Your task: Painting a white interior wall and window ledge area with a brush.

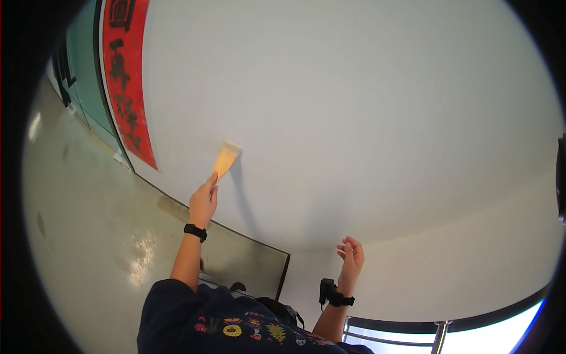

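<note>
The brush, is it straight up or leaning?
Leaning: the brush slants in this view, its pale bristles above and right of its yellow handle.

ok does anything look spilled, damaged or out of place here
Mostly no; the brush in the left hand looks intact. Only dark smudges at far left stand out against the pale floor, possibly stains or scuffs.

The left hand (203, 203) grips a brush (225, 161), its bristles (232, 148) at the white wall (365, 118). To the right and nearer, the right hand (352, 259) is raised, loosely curled. A red banner (125, 74) hangs at far left.
</note>
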`<state>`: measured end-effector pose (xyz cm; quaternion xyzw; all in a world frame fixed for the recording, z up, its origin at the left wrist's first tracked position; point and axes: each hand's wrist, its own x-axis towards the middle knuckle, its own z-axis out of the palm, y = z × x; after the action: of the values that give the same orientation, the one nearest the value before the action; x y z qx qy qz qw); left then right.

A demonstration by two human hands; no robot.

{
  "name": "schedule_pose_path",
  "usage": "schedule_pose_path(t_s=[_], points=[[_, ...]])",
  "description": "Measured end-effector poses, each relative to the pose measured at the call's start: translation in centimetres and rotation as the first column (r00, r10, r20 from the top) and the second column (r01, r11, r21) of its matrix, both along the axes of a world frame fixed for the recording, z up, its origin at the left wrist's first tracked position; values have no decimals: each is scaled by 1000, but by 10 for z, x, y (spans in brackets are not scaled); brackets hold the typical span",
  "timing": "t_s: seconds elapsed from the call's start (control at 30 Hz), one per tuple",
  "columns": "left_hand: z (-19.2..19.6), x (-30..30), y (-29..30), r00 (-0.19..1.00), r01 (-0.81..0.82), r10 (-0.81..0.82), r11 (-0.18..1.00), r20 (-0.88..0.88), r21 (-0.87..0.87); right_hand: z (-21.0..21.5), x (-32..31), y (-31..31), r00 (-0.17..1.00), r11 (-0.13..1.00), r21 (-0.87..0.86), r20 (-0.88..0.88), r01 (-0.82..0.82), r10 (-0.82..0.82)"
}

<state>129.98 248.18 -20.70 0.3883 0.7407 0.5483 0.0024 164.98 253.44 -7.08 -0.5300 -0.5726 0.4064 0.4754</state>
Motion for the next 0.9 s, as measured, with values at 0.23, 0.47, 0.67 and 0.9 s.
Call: schedule_pose_path(t_s=[0.23, 0.47, 0.67, 0.9], points=[[-62, -34, -42, 992, 60, -104, 887, -71, -458, 10, -30, -8, 999, 999, -8, 20, -46, 46], [85, -64, -55, 976, 64, -119, 959, -185, -276, 36, -60, -21, 997, 997, -10, 27, -73, 74], [166, -69, -55, 992, 27, -10, 991, -127, 127, 33, -59, -15, 998, 998, -19, 24, -63, 64], [131, -81, -21, 999, 28, -33, 969, 14, 246, 26, -56, -8, 1000, 999, -23, 1, -22, 22]])
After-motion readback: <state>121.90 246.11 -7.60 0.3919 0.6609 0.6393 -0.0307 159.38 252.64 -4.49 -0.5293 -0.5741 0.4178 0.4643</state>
